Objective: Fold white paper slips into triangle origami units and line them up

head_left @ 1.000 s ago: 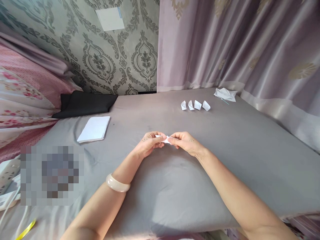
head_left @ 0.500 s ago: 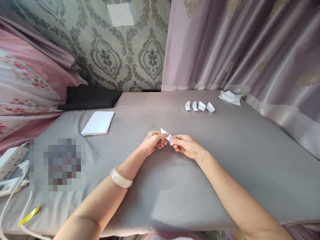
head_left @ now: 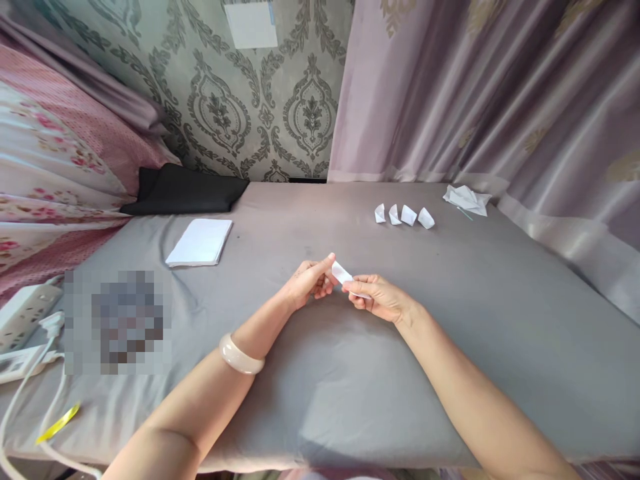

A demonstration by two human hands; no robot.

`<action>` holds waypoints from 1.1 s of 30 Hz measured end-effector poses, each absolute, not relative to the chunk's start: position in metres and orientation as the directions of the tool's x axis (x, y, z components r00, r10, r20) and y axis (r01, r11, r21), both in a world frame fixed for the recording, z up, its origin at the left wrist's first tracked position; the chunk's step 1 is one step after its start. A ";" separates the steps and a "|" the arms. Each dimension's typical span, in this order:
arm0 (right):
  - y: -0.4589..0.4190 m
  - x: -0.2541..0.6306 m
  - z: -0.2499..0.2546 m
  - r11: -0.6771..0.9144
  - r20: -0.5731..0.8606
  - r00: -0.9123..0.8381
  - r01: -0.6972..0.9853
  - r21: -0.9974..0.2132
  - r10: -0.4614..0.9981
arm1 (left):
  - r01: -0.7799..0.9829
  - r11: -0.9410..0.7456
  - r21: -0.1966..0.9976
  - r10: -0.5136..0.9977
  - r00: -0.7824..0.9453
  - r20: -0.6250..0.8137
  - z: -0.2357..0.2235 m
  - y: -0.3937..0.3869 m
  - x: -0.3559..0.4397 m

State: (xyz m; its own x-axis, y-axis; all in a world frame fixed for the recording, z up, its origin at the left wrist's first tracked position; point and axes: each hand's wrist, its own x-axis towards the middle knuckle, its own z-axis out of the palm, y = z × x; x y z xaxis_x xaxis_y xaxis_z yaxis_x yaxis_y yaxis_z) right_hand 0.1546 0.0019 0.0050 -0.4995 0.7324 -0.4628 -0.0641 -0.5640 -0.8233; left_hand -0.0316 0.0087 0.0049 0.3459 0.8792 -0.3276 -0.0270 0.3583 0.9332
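Note:
Over the grey sheet (head_left: 450, 320) both hands meet at the middle. My right hand (head_left: 377, 298) pinches a small folded white paper piece (head_left: 343, 273) that sticks up to the left. My left hand (head_left: 310, 283), with a pale bangle (head_left: 240, 355) on its wrist, has fingertips against the same paper from the left, fingers curled. Several folded white paper pieces (head_left: 404, 215) stand in a row further back on the right.
A stack of white paper sheets (head_left: 200, 243) lies at the left, a black cushion (head_left: 185, 190) behind it. Crumpled white paper (head_left: 466, 199) sits near the pink curtain (head_left: 500, 100). A white power strip (head_left: 23, 310) with cables and a yellow strip (head_left: 57, 424) lie at the lower left.
The paper piece has turned from lying flat between both hands to pointing up and left from my right hand. The camera view has shifted slightly.

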 end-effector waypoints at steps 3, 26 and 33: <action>0.001 0.154 0.005 -0.550 -0.447 -0.486 -0.087 -0.830 0.751 | -0.071 0.344 0.936 0.870 0.398 -0.290 0.005 0.008 -0.032; -0.009 0.148 0.010 -0.417 -0.347 -0.551 -0.003 -0.909 0.759 | -0.065 0.024 0.998 0.921 0.390 0.003 0.009 0.000 -0.031; -0.009 0.147 0.011 -0.448 -0.406 -0.489 0.036 -0.894 0.772 | 0.055 -0.033 0.998 0.936 0.352 0.012 0.009 0.001 -0.035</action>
